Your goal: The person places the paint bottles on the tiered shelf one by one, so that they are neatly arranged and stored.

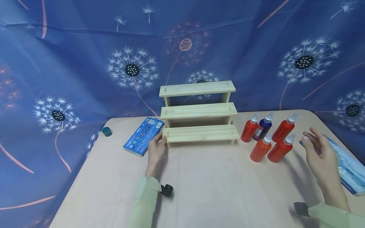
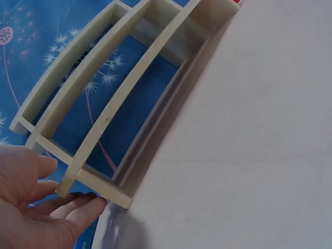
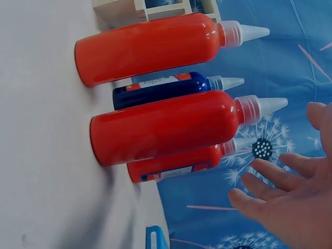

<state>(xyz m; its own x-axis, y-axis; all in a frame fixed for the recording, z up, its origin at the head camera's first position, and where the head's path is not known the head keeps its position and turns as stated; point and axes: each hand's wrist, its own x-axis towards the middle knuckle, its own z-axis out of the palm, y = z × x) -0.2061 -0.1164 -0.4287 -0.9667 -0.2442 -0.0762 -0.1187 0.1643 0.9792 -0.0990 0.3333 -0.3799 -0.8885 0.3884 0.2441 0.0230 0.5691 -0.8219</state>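
A three-tier wooden stand stands upright against the cloth at the back. My left hand holds the left end of its lowest step; in the left wrist view, that step's end lies between the thumb and the fingers. My right hand hovers at the right with its fingers spread, holding nothing. Just left of it stand several red squeeze bottles and one dark blue bottle, all upright with pointed translucent nozzles. In the right wrist view, my right hand is apart from the nozzles.
A blue printed flat box lies left of the stand, beside my left hand. A small teal round cap or jar sits at the table's left edge. Under my right hand's far side lies a light-blue flat pack. Blue dandelion-print cloth hangs behind.
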